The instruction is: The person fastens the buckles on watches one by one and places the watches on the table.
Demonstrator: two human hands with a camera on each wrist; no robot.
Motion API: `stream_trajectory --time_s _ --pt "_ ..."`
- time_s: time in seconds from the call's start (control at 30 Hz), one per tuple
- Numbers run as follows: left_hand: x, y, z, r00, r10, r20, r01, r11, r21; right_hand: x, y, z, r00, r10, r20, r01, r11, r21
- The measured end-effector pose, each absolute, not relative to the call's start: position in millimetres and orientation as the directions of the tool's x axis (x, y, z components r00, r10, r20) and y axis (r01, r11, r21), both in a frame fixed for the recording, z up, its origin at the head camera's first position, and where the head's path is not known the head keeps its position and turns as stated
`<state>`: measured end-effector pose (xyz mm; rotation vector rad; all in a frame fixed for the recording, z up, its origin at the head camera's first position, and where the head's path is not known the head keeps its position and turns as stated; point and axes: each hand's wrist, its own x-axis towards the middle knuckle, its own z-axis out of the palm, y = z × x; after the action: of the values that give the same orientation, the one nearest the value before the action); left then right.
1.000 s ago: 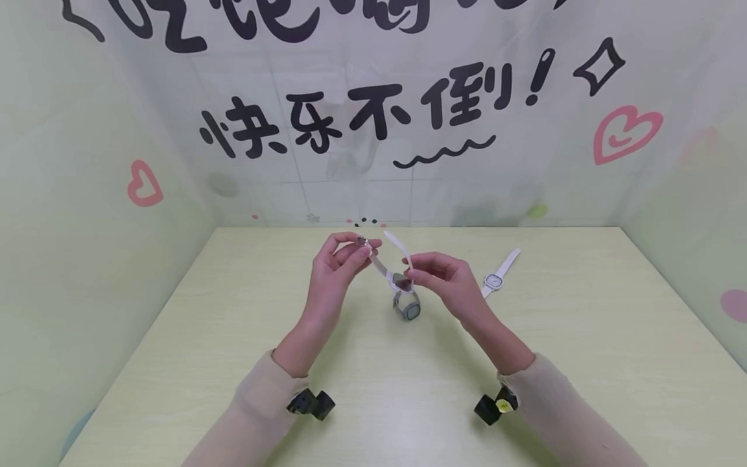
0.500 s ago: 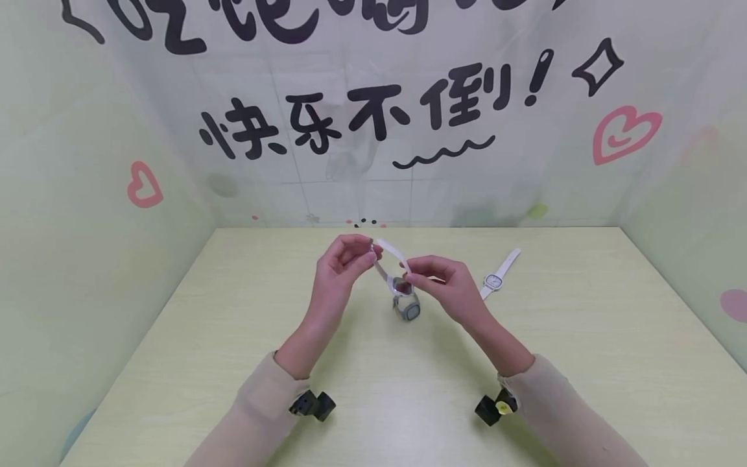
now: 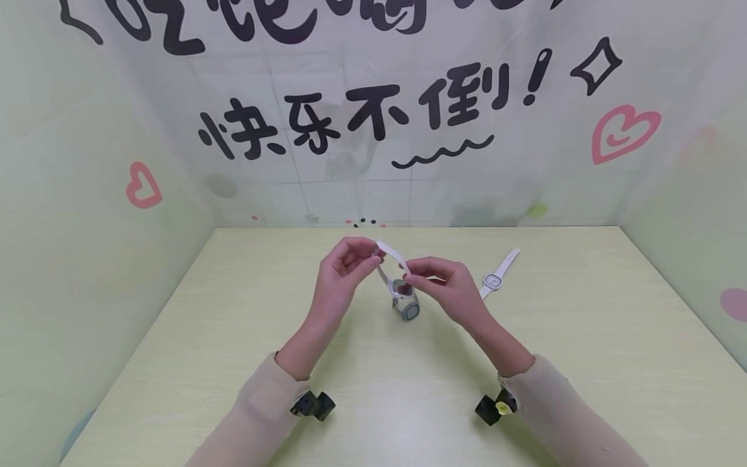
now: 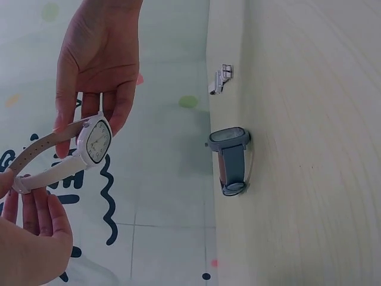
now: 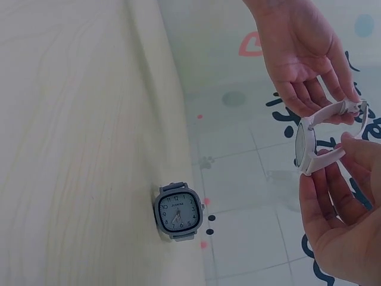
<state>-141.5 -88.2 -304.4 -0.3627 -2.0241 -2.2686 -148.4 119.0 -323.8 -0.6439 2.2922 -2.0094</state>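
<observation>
In the head view, both hands hold up a white wristwatch whose strap bends into a loop. My left hand pinches the buckle end of the strap between thumb and fingers. The other strap half is in my right hand, pinched near the case. From the left wrist, the white dial faces away from the loop, and the tan inner side of the holed strap half shows. The strap's tip reaches the buckle at my left fingertips. Below the held watch, a grey wristwatch stands on the table with its strap looped.
Another white wristwatch lies stretched out on the pale wooden table, right of my right hand. A printed curtain with black lettering hangs behind the table's back edge. Black wrist cameras sit at both cuffs.
My left hand has moved slightly right and down with the buckle end. The free strap end has bent over to the left and met the buckle, closing the gap between the strap halves.
</observation>
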Motion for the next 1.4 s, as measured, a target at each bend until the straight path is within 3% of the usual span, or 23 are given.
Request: stream_trajectory --time_s 1.0,1.4 --pt "-140.7 -89.6 -304.6 -0.970 0.100 0.220 0.213 -0.080 0.974 -147.7 116.7 -325.2 -0.914 -0.326 0.240 -0.287 0.101 -0.953" --pt "-140.2 -85.7 -309.8 -0.966 0.134 0.223 0.219 -0.043 0.975 -145.5 115.4 -324.7 -0.913 -0.350 0.209 -0.290 0.197 -0.937"
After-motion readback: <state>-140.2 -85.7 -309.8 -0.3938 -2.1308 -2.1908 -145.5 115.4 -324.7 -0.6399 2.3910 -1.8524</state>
